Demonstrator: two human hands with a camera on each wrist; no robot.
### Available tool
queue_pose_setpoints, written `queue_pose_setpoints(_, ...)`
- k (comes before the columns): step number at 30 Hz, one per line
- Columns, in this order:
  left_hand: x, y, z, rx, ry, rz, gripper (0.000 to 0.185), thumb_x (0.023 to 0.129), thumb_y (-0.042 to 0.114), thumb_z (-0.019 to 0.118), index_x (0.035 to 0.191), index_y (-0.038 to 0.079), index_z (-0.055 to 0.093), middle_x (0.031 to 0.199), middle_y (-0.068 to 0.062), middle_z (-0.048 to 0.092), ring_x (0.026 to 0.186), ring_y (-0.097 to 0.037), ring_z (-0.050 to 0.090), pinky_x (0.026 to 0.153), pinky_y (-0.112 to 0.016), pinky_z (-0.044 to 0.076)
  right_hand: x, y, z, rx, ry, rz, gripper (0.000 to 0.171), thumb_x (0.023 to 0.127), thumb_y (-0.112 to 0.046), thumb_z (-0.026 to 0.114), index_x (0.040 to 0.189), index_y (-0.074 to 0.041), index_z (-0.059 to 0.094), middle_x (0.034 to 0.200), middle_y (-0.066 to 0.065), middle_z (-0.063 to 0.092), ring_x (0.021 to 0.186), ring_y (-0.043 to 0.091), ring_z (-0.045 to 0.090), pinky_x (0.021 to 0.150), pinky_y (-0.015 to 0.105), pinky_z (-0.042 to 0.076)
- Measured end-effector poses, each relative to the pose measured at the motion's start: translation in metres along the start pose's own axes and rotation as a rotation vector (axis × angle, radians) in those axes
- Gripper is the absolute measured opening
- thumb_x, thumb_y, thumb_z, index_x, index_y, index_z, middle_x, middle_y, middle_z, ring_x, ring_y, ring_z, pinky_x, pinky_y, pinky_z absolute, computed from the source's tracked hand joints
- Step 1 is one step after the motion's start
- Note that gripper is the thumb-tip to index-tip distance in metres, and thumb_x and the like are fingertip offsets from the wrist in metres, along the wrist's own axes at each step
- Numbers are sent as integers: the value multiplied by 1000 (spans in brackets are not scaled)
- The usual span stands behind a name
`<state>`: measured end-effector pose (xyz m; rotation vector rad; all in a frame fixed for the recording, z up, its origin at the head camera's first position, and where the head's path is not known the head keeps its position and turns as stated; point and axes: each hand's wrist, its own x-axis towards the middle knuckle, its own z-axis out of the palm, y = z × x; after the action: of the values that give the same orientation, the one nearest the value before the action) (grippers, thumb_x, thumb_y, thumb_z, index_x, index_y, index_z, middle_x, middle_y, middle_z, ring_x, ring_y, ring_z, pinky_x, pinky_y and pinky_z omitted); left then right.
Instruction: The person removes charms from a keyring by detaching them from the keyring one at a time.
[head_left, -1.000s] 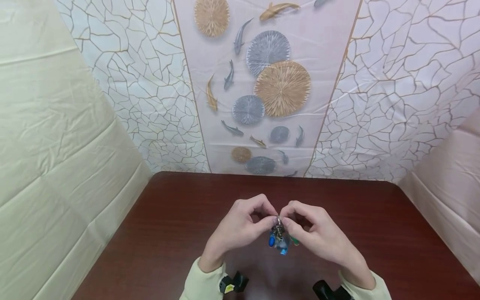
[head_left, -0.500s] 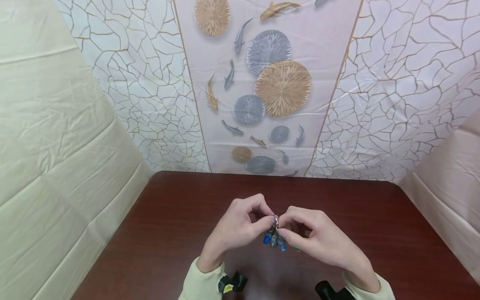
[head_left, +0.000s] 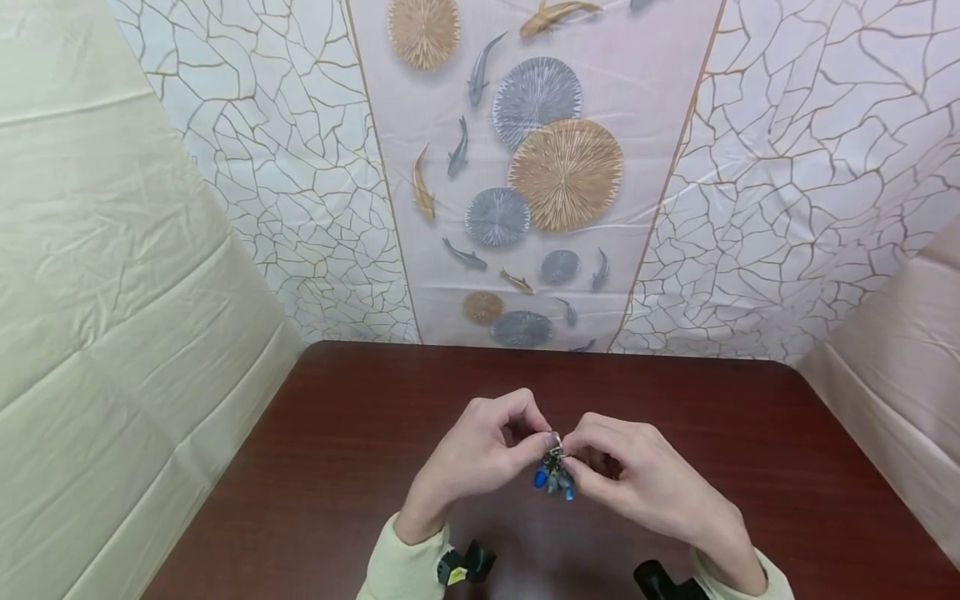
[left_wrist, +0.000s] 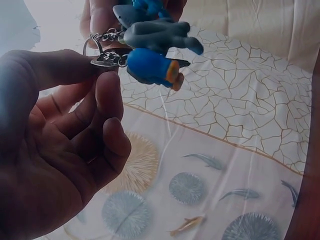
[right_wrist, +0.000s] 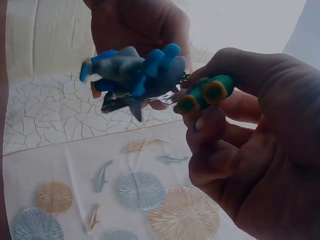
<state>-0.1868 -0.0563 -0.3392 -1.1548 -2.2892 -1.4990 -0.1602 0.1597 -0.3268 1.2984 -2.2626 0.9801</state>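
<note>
A bunch of small figurine keychains hangs from a split ring (left_wrist: 101,45) between both hands, above the table. My left hand (head_left: 487,446) pinches the ring between thumb and index finger. Blue (left_wrist: 146,65) and grey (left_wrist: 152,36) figurines dangle from it on short metal chains. My right hand (head_left: 641,467) pinches a green figurine keychain (right_wrist: 225,84) with orange-rimmed ends, near where its chain meets the ring. That green figurine is hidden behind my right hand in the head view. A dark flat metal piece (right_wrist: 114,105) shows among the figurines in the right wrist view.
Below the hands is a dark reddish-brown table (head_left: 360,417). A patterned cloth (head_left: 562,175) with fish and round motifs hangs behind its far edge. Pale cloth (head_left: 150,292) stands along the left side, and more pale cloth (head_left: 892,358) along the right.
My right hand has moved slightly down toward me, its fingertips lower on the bunch. The green figurine, seen under it before, is now hidden in the head view. My left hand barely moved.
</note>
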Motion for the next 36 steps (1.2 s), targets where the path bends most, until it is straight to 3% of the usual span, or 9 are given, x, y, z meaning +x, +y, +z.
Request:
queue_pose_setpoints(6, 0, 0, 1, 4, -5, 8, 11, 88, 8, 68, 85, 16, 62, 77, 4, 71, 59, 3, 54, 51, -19, 47, -1, -2, -3, -1, -22, -8, 30, 83, 4, 69, 95, -24, 66, 78, -18, 54, 66, -8, 46, 58, 7, 39)
queue_pose_setpoints(13, 0, 2, 4, 16, 11, 20, 11, 88, 7, 68, 85, 16, 62, 75, 4, 71, 58, 3, 52, 49, -21, 47, -2, -2, -3, -17, -16, 30, 31, 80, 3, 70, 91, -25, 62, 75, -19, 49, 63, -9, 42, 56, 5, 35)
queue_pose_setpoints(28, 0, 10, 10, 7, 97, 44, 14, 85, 2, 65, 80, 13, 59, 73, 0, 72, 59, 6, 54, 52, -15, 50, 0, 0, -2, 27, 52, -54, 31, 80, 5, 71, 89, -23, 62, 76, -15, 52, 65, -7, 46, 57, 5, 38)
queue_pose_setpoints(36, 0, 10, 10, -9, 95, 11, 14, 85, 4, 66, 79, 14, 59, 75, 1, 72, 58, 6, 55, 53, -17, 51, 1, 0, -3, 54, 63, -78, 31, 79, 6, 73, 93, -21, 64, 78, -14, 55, 67, -6, 48, 58, 6, 40)
